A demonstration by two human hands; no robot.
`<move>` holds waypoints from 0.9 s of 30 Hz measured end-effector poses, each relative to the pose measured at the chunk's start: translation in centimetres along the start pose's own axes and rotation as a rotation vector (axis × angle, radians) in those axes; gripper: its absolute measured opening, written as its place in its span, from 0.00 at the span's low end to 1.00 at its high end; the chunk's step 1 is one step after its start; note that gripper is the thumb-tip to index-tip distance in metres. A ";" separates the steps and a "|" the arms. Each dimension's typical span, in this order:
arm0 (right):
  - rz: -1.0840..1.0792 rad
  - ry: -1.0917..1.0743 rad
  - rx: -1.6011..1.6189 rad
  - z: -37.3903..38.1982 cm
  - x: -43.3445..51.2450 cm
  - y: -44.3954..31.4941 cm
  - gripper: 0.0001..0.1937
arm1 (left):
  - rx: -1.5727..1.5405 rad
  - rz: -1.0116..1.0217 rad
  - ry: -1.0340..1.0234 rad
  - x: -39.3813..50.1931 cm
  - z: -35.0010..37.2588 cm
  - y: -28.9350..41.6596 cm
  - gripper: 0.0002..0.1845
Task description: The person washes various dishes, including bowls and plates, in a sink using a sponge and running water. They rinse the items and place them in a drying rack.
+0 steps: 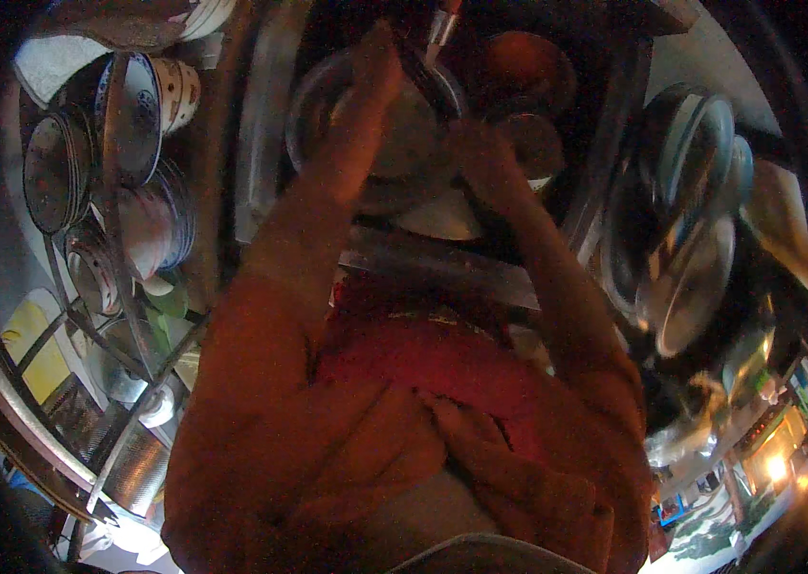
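Note:
In dim light, my left hand [378, 57] reaches over a large round basin [295, 122] in the sink. Its fingers fade into the dark, so any grip is unclear. Close to the curved edge of a dark dish or pan [440, 90], my right hand [481, 152] is bent inward. Whether it holds that edge cannot be made out. Between the hands and above them hangs a faucet [441, 30]. A reddish-brown bowl [529, 68] sits at the upper right of the sink, and a smaller round vessel [537, 143] is beside my right hand.
The sink's front rim [440, 269] runs before my body. On the left, a metal rack [113, 136] holds bowls and stacked plates [56, 172]. To the right stand more plates [698, 287] and blue-rimmed dishes [705, 151]. A bright lamp [777, 468] glows at lower right.

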State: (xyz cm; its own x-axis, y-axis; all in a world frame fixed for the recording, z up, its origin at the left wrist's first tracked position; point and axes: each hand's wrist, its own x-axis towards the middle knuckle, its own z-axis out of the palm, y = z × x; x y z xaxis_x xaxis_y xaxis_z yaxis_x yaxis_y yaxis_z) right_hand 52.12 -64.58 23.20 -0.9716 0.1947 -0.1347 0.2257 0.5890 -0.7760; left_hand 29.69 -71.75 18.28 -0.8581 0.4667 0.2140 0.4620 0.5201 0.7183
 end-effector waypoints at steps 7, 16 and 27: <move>0.132 0.205 0.046 -0.5 -0.3 -1.9 0.13 | -0.742 -0.356 -0.435 -4.8 -0.4 8.1 0.34; 0.242 0.041 0.360 -1.8 -2.2 -4.9 0.08 | -0.513 -0.453 -0.299 -3.6 -5.2 9.1 0.28; 0.073 0.018 0.671 1.2 14.6 1.7 0.23 | -0.314 -0.264 -0.423 -0.1 -11.2 5.5 0.23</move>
State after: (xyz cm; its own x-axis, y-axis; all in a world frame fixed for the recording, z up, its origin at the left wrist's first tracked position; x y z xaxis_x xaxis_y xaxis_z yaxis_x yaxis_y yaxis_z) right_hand 38.26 -61.64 19.15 -0.9530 0.2316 -0.1953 0.1914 -0.0393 -0.9807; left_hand 29.87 -76.92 29.62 -0.7416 0.6285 -0.2346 0.1010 0.4504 0.8871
